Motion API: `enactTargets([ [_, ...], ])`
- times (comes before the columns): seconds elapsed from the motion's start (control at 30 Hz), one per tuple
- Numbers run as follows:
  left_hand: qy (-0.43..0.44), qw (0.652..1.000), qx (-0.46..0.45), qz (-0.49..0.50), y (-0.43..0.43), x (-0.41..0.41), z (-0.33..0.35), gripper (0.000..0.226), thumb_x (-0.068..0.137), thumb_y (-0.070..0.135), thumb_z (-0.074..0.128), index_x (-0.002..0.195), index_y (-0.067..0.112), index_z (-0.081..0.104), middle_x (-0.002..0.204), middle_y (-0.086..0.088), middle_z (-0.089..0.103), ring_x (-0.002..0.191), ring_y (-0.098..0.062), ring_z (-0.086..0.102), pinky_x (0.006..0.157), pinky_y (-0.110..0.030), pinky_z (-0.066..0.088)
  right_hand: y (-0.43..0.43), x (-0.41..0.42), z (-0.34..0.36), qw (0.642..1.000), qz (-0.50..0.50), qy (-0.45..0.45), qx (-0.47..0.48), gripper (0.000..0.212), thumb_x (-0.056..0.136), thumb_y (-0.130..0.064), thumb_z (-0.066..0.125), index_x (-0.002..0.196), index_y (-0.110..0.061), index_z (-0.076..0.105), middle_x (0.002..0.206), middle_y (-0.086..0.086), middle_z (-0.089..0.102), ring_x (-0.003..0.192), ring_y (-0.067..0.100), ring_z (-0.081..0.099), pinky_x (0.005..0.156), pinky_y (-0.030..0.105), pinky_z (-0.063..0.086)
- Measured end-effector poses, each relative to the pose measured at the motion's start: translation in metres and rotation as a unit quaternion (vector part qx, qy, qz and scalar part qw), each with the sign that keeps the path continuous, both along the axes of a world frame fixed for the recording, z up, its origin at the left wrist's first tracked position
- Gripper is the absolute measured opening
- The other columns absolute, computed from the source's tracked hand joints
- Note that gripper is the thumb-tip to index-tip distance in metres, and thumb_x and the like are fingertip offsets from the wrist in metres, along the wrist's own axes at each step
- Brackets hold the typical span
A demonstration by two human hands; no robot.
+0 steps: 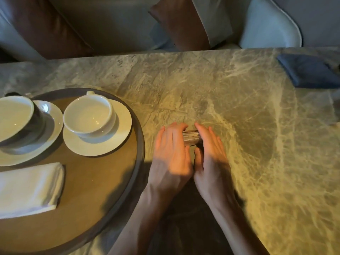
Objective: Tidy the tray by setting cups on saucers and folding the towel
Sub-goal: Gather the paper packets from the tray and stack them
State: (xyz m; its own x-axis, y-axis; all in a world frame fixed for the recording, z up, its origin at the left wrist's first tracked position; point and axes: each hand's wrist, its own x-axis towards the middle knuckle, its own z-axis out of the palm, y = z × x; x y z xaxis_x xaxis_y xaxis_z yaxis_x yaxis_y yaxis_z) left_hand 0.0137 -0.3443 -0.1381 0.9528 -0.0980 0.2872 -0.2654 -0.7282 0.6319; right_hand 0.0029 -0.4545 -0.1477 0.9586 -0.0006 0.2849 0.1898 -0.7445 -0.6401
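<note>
A round brown tray (117, 190) lies at the left on the marble table. On it a white cup (88, 116) stands on a white saucer (110, 144). A second cup (16, 118), white inside and dark outside, leans tilted on another saucer (53, 122) at the far left. A folded white towel (29, 188) lies on the tray's near left part. My left hand (171, 153) and my right hand (211, 155) sit side by side on the table right of the tray, fingers straight, pressing a small flat stack (191, 138) between them.
A folded dark blue cloth (311, 72) lies at the table's far right. Beyond the far table edge (184, 51) is a sofa with brown cushions (176, 21) and a pale chair (270, 26).
</note>
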Motion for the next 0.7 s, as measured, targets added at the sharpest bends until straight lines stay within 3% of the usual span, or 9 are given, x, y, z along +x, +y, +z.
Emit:
enactTargets([
  [0.1, 0.019, 0.999, 0.037, -0.005, 0.001, 0.003, 0.002, 0.053, 0.089, 0.013, 0.050, 0.140, 0.000, 0.040, 0.130, -0.015, 0.054, 0.119, -0.029, 0.051, 0.110, -0.045, 0.033, -0.001, -0.002, 0.001, 1.000, 0.002, -0.004, -0.026, 0.063, 0.089, 0.000, 0.057, 0.148, -0.011, 0.039, 0.152, 0.006, 0.043, 0.144, 0.026, 0.035, 0.112, 0.052, 0.037],
  [0.2, 0.044, 0.996, 0.075, -0.007, -0.003, 0.005, 0.007, 0.072, 0.084, 0.019, 0.042, 0.151, 0.002, 0.021, 0.146, -0.015, 0.042, 0.132, -0.028, 0.042, 0.116, -0.044, 0.025, -0.002, -0.003, -0.001, 0.998, 0.008, -0.003, -0.057, 0.074, 0.087, 0.002, 0.058, 0.153, -0.011, 0.029, 0.158, 0.004, 0.034, 0.148, 0.022, 0.028, 0.116, 0.047, 0.033],
  [0.3, 0.053, 0.998, 0.037, -0.011, -0.001, 0.004, 0.008, 0.074, 0.086, 0.017, 0.041, 0.154, 0.004, 0.012, 0.154, -0.015, 0.033, 0.139, -0.027, 0.035, 0.118, -0.044, 0.023, -0.002, -0.003, -0.003, 0.998, 0.001, -0.011, -0.064, 0.076, 0.086, 0.006, 0.056, 0.154, -0.011, 0.025, 0.159, 0.004, 0.032, 0.149, 0.022, 0.027, 0.116, 0.045, 0.032],
  [0.43, 0.033, 0.999, -0.037, 0.009, 0.000, 0.004, 0.005, 0.060, 0.095, 0.000, 0.045, 0.151, 0.005, 0.024, 0.149, -0.013, 0.042, 0.137, -0.026, 0.041, 0.114, -0.045, 0.031, -0.001, -0.003, -0.004, 0.998, -0.005, -0.026, -0.061, 0.073, 0.088, 0.011, 0.052, 0.153, -0.010, 0.028, 0.157, 0.006, 0.036, 0.148, 0.024, 0.029, 0.114, 0.047, 0.035],
  [0.57, 0.008, 1.000, 0.008, -0.008, -0.002, 0.004, -0.001, 0.054, 0.095, 0.010, 0.040, 0.149, 0.010, 0.032, 0.145, -0.010, 0.046, 0.135, -0.025, 0.042, 0.112, -0.049, 0.032, 0.001, -0.001, -0.006, 0.997, -0.013, -0.040, -0.062, 0.061, 0.095, 0.001, 0.048, 0.152, -0.010, 0.030, 0.156, 0.006, 0.037, 0.147, 0.024, 0.030, 0.115, 0.047, 0.033],
  [0.7, 0.014, 1.000, 0.026, -0.001, -0.002, 0.006, -0.005, 0.054, 0.096, 0.009, 0.042, 0.149, 0.010, 0.033, 0.143, -0.011, 0.048, 0.133, -0.027, 0.043, 0.112, -0.048, 0.033, -0.002, -0.001, -0.008, 0.998, -0.004, -0.044, -0.042, 0.073, 0.086, 0.015, 0.053, 0.151, -0.009, 0.033, 0.155, 0.005, 0.039, 0.146, 0.024, 0.033, 0.114, 0.047, 0.035],
])
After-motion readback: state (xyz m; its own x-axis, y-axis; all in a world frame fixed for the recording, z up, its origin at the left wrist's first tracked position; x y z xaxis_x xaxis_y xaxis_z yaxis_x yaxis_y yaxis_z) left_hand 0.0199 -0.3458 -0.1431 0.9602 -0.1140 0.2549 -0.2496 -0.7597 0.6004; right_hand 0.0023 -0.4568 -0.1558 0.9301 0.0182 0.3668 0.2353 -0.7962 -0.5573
